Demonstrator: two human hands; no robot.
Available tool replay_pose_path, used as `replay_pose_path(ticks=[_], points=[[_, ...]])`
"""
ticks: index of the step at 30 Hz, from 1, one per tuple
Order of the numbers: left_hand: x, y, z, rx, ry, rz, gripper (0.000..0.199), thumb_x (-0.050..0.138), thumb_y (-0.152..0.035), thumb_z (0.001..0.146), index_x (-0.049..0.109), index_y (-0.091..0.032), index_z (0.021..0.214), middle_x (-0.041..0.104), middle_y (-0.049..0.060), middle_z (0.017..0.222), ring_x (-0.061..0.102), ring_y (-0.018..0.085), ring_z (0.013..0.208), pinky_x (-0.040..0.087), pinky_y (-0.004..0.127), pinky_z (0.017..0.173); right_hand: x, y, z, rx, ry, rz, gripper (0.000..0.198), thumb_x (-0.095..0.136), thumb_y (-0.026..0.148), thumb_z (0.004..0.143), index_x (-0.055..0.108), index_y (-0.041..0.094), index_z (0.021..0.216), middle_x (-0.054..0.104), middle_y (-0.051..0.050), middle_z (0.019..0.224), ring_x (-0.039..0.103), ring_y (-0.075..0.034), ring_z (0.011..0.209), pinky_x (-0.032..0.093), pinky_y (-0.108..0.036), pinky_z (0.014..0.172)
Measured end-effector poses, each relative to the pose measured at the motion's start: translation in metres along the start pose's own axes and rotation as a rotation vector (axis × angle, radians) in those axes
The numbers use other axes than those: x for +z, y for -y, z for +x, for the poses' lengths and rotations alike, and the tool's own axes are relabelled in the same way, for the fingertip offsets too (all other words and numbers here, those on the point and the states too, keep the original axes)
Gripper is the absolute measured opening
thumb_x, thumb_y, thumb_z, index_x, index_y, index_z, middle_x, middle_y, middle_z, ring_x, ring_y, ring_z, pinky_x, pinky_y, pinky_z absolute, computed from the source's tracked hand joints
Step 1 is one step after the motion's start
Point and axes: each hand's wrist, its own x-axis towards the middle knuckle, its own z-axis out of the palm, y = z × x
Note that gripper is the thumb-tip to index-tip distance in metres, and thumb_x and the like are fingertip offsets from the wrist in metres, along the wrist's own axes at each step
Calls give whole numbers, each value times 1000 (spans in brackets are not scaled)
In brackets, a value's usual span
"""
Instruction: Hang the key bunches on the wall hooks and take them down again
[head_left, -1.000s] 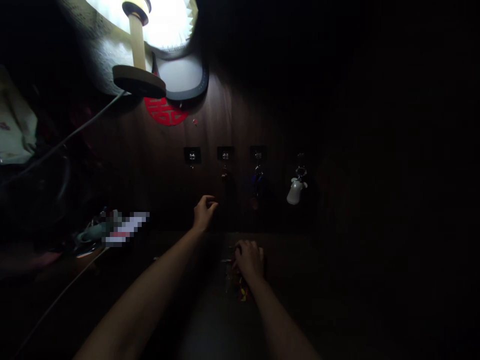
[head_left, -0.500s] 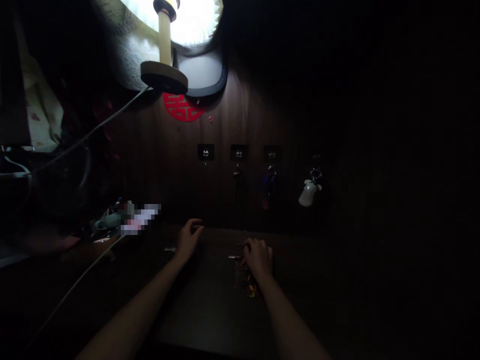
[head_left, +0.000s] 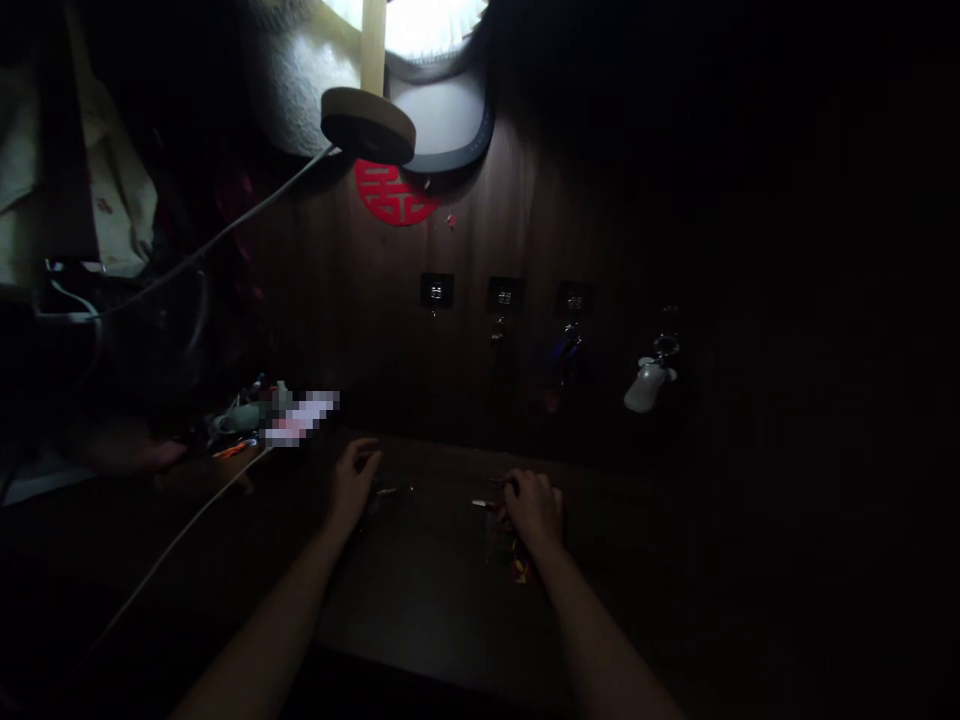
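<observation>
My left hand [head_left: 351, 488] hovers low over the dark surface, fingers loosely curved and thumb apart, with nothing visible in them. Just right of it lies a small shiny metal piece [head_left: 386, 491], too dim to name surely. My right hand [head_left: 535, 508] curls down over what looks like a bunch of keys [head_left: 482, 503]; a slim silvery part sticks out left of the fingers. Below that hand hangs or lies a red and yellow tag [head_left: 520, 570]. The palm hides most of the bunch.
Hooks [head_left: 505, 295] line the wooden backboard; a white animal-shaped pendant [head_left: 649, 386] hangs at the right. A lit lamp with a round base [head_left: 367, 125] stands behind. Its cable [head_left: 251, 215] runs left. Clutter [head_left: 244, 420] lies at the left, and a bag [head_left: 112, 210] stands beyond.
My left hand has moved left, from the right side of the shiny metal piece to its left side. The right hand stays over the bunch. The view has shifted slightly.
</observation>
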Motion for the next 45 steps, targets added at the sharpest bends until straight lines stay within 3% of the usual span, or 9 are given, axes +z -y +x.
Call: replay_pose_path(ticks=[4,10,14,18,23,31,35,39,45], points=[[-6,4,-4,-4,72,107,25,52,-34,73,61,-19,91,68,5,90,63,21,88,49,33,79,0,1,0,-2,3,-6,20,44,21,82,64,23,86,66,-3,93,51,-20,94,29,-33,77],[-6,3,-13,121,473,363,27,51,-28,74,65,-21,97,68,5,102,60,21,98,44,34,87,1,1,-1,5,7,-5,20,44,21,82,64,24,86,66,-3,94,51,-20,95,27,-33,77],[-5,2,-15,201,610,480,30,49,-22,75,65,-22,101,66,5,107,57,22,103,40,36,92,0,1,-1,5,6,16,21,44,21,83,64,24,85,66,-3,93,50,-20,94,27,-33,79],[-3,2,-17,242,609,502,22,50,-26,76,66,-22,90,68,5,99,58,22,97,40,37,88,-3,4,-2,-25,-91,42,22,43,20,82,65,23,85,66,-3,90,50,-19,90,24,-35,85],[2,-2,-20,237,571,333,17,51,-33,78,66,-25,81,69,2,87,61,21,85,42,33,82,-8,16,-6,-126,-162,133,22,42,19,83,63,22,87,66,-3,88,50,-19,90,24,-34,90],[15,-20,-26,28,360,123,18,54,-35,73,66,-21,77,69,1,81,63,19,79,46,30,76,-1,42,-20,-375,-29,323,19,45,17,84,61,23,92,66,-2,94,55,-16,92,31,-31,87],[24,-25,-28,-48,360,78,20,54,-34,71,66,-18,75,69,3,77,63,19,75,47,30,72,2,51,-25,-458,8,394,18,48,21,83,58,22,98,65,-3,96,56,-17,92,34,-31,86],[31,-26,-29,-123,375,38,18,56,-31,67,66,-17,71,69,3,73,64,19,74,48,30,71,5,54,-28,-498,61,411,33,58,28,78,53,21,110,64,-5,99,55,-19,94,35,-34,86],[32,-23,-30,-214,396,-56,19,57,-33,66,66,-17,71,70,2,73,64,20,74,48,29,70,8,52,-29,-499,154,466,33,57,21,77,51,23,110,63,-3,98,56,-17,95,37,-33,87]])
